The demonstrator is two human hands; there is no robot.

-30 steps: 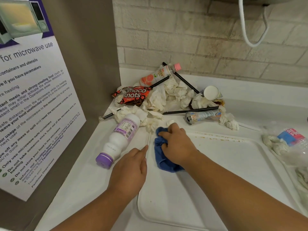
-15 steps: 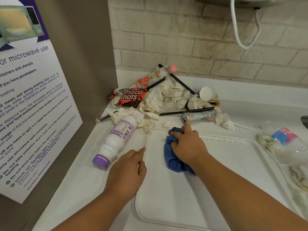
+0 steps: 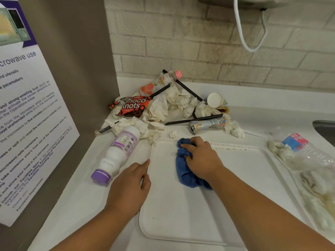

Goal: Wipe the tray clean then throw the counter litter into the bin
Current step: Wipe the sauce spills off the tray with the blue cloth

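Note:
A white tray (image 3: pixel 241 180) lies flat on the white counter, with brown crumbs along its far rim. My right hand (image 3: pixel 201 157) presses a bunched blue cloth (image 3: pixel 186 175) onto the tray's far left part, fingers curled over it. My left hand (image 3: pixel 129 187) rests on the tray's left rim, forefinger stretched along the edge. Litter is heaped in the back corner: crumpled tissues (image 3: pixel 174 104), a choco knots wrapper (image 3: pixel 131 105), a pink-capped bottle (image 3: pixel 159 83), black straws (image 3: pixel 193 121), a crushed can (image 3: pixel 206 125) and a paper cup (image 3: pixel 215 100).
A white bottle with a purple cap (image 3: pixel 116 153) lies on its side left of the tray. A crushed clear bottle (image 3: pixel 308 153) and more tissues (image 3: pixel 280 149) lie on the right. A microwave notice (image 3: pixel 27 124) hangs on the left wall. A sink edge (image 3: pixel 324 128) shows far right.
My right hand has slid the blue cloth to the right along the tray's far edge. My left hand has stayed on the left rim.

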